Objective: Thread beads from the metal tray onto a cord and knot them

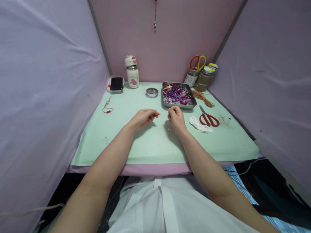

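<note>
A thin orange cord (163,114) spans the short gap between my two hands, over the middle of the table. My left hand (145,118) pinches one end, its fingers closed together. On the other side my right hand (176,118) is closed on the cord too, fingertips pressed together. Whether beads sit on the cord inside the fingers is too small to tell. Just behind my right hand stands a metal tray (186,107) heaped with purple, red and clear beads (177,94).
Right of my hands lie red-handled scissors (209,120), a white cloth (200,124) and a bundle of cords (203,98). Jars (206,78) stand behind. A round container (152,92), white bottle (132,72), black phone-like object (116,83) and red beaded cord (107,107) are farther left.
</note>
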`<state>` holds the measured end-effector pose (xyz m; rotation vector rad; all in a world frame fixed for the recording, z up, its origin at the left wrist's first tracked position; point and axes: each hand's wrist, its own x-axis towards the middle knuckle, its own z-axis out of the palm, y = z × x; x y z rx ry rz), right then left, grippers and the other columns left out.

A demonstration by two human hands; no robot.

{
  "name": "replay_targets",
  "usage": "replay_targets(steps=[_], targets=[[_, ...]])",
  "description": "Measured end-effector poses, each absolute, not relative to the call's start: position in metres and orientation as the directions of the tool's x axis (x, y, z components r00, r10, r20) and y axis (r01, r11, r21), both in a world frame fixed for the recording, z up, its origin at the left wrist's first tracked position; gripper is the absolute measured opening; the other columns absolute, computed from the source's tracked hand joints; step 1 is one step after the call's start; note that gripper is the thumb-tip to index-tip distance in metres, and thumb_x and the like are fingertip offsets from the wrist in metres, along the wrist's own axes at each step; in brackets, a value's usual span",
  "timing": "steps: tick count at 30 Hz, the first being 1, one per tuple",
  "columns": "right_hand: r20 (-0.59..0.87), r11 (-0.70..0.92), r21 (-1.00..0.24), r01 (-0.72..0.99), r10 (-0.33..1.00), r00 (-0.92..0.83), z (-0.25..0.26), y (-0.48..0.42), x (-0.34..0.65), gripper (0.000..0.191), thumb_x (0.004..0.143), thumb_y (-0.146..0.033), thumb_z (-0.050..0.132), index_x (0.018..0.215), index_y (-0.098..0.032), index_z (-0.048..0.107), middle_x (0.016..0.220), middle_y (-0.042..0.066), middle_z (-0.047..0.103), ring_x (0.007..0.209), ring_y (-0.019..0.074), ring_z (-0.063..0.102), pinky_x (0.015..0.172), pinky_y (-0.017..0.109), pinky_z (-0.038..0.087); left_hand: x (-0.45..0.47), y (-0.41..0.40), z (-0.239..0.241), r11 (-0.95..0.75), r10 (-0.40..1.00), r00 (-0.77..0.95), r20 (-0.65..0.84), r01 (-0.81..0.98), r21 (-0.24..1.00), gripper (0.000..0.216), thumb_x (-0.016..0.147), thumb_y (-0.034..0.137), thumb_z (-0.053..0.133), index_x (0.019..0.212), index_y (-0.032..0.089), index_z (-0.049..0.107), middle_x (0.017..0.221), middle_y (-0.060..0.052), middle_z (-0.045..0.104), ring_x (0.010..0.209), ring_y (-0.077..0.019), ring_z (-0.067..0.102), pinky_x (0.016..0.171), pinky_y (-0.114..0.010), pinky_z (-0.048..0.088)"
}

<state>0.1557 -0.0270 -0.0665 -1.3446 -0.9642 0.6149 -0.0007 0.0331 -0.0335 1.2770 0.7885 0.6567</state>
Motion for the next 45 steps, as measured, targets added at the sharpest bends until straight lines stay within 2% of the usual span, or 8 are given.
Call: replay_targets(steps=[6, 15, 19, 23, 27, 31, 38, 45], targets=[[0.224, 0.178, -0.973, 0.144, 0.866, 0.447, -0.065, -0.028, 0.158, 0.014, 0.079, -0.036, 0.052, 0.078, -0.023, 0.047, 0.062, -0.005, 0.043, 0.055, 0.0116, 0.037, 0.054, 0.025, 0.031, -0.003, 0.036, -0.039, 0.136, 0.798, 0.584, -0.151, 0.07, 0.988, 0.017, 0.073, 0.029, 0.07, 0.073, 0.013, 0.066, 0.068, -0.002, 0.059, 0.052, -0.0049, 0.037, 0.049, -0.021, 0.026], [0.252, 0.049, -0.904, 0.425, 0.864, 0.435, -0.066, -0.028, 0.164, 0.014, 0.08, -0.034, 0.049, 0.076, -0.021, 0.049, 0.068, -0.001, 0.05, 0.064, 0.0159, 0.045, 0.065, 0.03, 0.037, -0.001, 0.036, -0.039, 0.098, 0.844, 0.523, -0.118, 0.067, 0.993, 0.017, 0.072, 0.029, 0.07, 0.072, 0.014, 0.063, 0.063, 0.001, 0.055, 0.049, -0.0049, 0.032, 0.049, -0.022, 0.022], [0.408, 0.025, -0.743, 0.669, 0.809, 0.423, -0.068, -0.029, 0.164, 0.017, 0.084, -0.032, 0.047, 0.088, -0.021, 0.059, 0.109, 0.011, 0.06, 0.104, 0.0259, 0.05, 0.092, 0.043, 0.036, -0.001, 0.031, -0.038, 0.023, 0.869, 0.485, -0.098, 0.157, 0.987, 0.014, 0.071, 0.027, 0.068, 0.071, 0.014, 0.064, 0.062, 0.001, 0.055, 0.052, -0.0066, 0.036, 0.052, -0.023, 0.026], [0.511, 0.259, -0.697, 0.669, 0.834, 0.21, -0.066, -0.032, 0.156, 0.027, 0.089, -0.033, 0.043, 0.11, -0.023, 0.059, 0.129, 0.01, 0.057, 0.121, 0.024, 0.046, 0.107, 0.046, 0.025, -0.002, 0.028, -0.038, -0.017, 0.864, 0.5, -0.065, 0.158, 0.987, 0.014, 0.071, 0.028, 0.068, 0.072, 0.014, 0.066, 0.059, 0.002, 0.053, 0.053, -0.0077, 0.037, 0.055, -0.024, 0.028], [0.403, 0.283, -0.778, 0.561, 0.909, 0.101, -0.067, -0.033, 0.147, 0.032, 0.086, -0.037, 0.052, 0.116, -0.025, 0.058, 0.105, 0.006, 0.068, 0.1, 0.0218, 0.057, 0.099, 0.042, 0.034, -0.002, 0.029, -0.038, -0.013, 0.835, 0.548, -0.05, 0.109, 0.994, 0.015, 0.072, 0.029, 0.069, 0.073, 0.014, 0.067, 0.063, 0.0, 0.056, 0.056, -0.0084, 0.041, 0.058, -0.025, 0.031], [0.337, 0.214, -0.827, 0.52, 0.929, 0.155, -0.066, -0.035, 0.149, 0.021, 0.084, -0.04, 0.053, 0.086, -0.022, 0.063, 0.068, -0.001, 0.059, 0.065, 0.016, 0.05, 0.07, 0.029, 0.039, -0.003, 0.031, -0.037, 0.098, 0.821, 0.563, -0.1, 0.034, 0.995, 0.014, 0.074, 0.027, 0.071, 0.077, 0.014, 0.067, 0.063, 0.0, 0.056, 0.054, -0.0073, 0.042, 0.058, -0.024, 0.034], [0.396, 0.221, -0.842, 0.492, 0.873, 0.286, -0.058, -0.038, 0.155, 0.024, 0.086, -0.039, 0.049, 0.077, -0.02, 0.06, 0.059, -0.003, 0.044, 0.058, 0.0126, 0.038, 0.059, 0.026, 0.031, -0.005, 0.037, -0.036, 0.415, 0.754, 0.622, -0.213, -0.198, 0.888, 0.015, 0.077, 0.005, 0.065, 0.091, 0.009, 0.064, 0.085, -0.008, 0.068, 0.079, -0.0093, 0.063, 0.085, -0.025, 0.047], [0.384, 0.206, -0.858, 0.47, 0.866, 0.32, -0.059, -0.037, 0.155, 0.026, 0.085, -0.042, 0.049, 0.077, -0.02, 0.06, 0.06, -0.003, 0.045, 0.058, 0.0132, 0.038, 0.059, 0.026, 0.032, -0.005, 0.04, -0.037, 0.447, 0.774, 0.594, -0.221, -0.264, 0.855, 0.027, 0.077, -0.005, 0.058, 0.1, 0.009, 0.064, 0.092, -0.01, 0.071, 0.088, -0.0117, 0.067, 0.096, -0.027, 0.047]])
